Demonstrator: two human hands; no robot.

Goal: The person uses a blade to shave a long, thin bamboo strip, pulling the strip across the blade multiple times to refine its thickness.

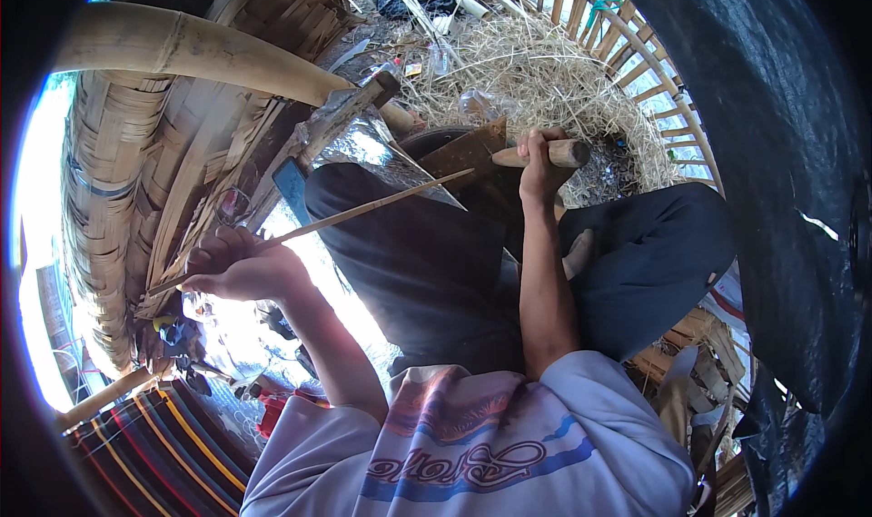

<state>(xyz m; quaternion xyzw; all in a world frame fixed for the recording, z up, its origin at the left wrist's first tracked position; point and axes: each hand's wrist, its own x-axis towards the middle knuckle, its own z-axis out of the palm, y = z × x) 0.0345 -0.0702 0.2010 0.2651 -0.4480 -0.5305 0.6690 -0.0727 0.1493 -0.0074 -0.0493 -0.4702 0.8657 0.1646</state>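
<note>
My left hand [238, 264] is closed around a thin bamboo strip [363, 210]. One end of the strip sticks out behind that hand at the left; the other slants up over my left knee. My right hand [541, 164] grips the thick wooden handle [568, 154] of a large knife. Just left of the handle shows a broad brownish piece [468, 149] that looks like its blade. The strip's far end lies close to this piece; whether they touch I cannot tell. My crossed legs in dark trousers [409, 253] are under both hands.
A thick bamboo pole [209, 54] and woven bamboo wall [118, 181] stand at the left. Straw and shavings [527, 72] cover the ground ahead. A slatted bamboo fence [672, 108] and dark plastic sheet [781, 199] close off the right. Striped cloth [163, 453] lies lower left.
</note>
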